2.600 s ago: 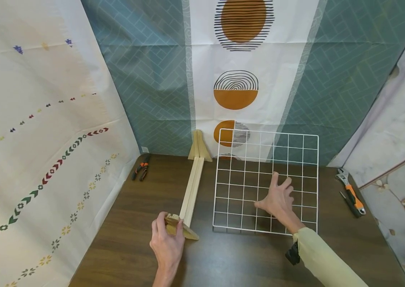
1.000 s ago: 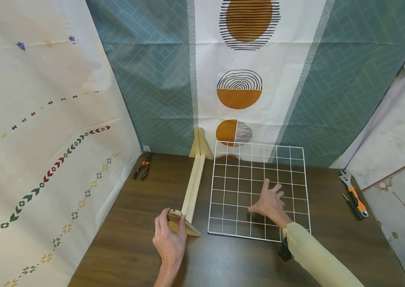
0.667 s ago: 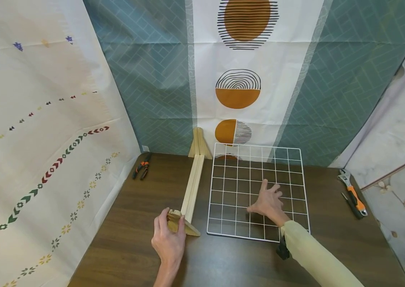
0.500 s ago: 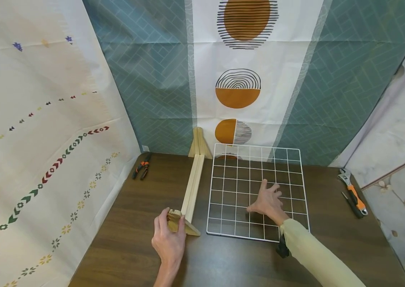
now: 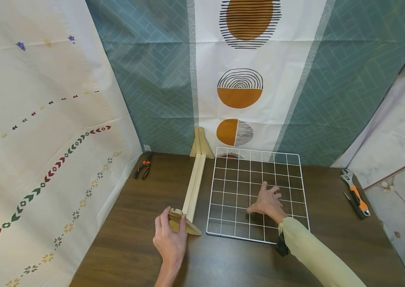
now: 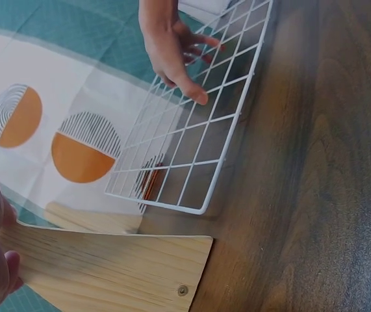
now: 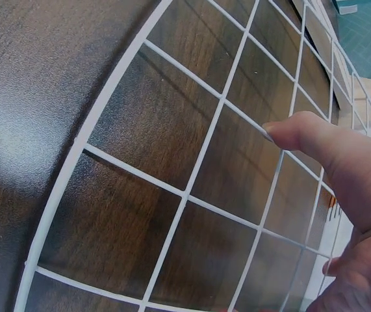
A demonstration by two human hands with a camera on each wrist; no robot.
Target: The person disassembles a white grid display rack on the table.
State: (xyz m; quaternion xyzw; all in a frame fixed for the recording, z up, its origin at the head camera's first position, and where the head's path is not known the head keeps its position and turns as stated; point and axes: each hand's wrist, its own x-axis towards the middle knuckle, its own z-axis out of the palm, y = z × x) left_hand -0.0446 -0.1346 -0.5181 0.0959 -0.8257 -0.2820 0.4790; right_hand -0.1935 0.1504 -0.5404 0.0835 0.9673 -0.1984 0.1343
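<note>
My left hand (image 5: 170, 239) grips the top of a pale wooden end piece (image 5: 191, 228), which stands upright. In the left wrist view a small metal fastener (image 6: 182, 290) shows near the low corner of this board. A long double wooden rail (image 5: 194, 185) runs back from it to a matching end piece (image 5: 201, 143) by the curtain. To the right, my right hand (image 5: 267, 202) holds a white wire grid panel (image 5: 225, 205) from above, fingers spread over several cells and thumb against a wire. The panel's near edge lies close to the table; its fingertips' hold is partly hidden.
Pliers with orange and black handles (image 5: 143, 165) lie at the back left of the brown table (image 5: 123, 231). An orange-handled adjustable wrench (image 5: 355, 192) and a dark thin tool (image 5: 354, 206) lie at the right. A patterned curtain (image 5: 159, 79) hangs behind.
The wire grid and my right hand have shifted left and slightly toward me, and the grid's far edge has dropped lower. My left hand keeps its grip on the wooden end piece.
</note>
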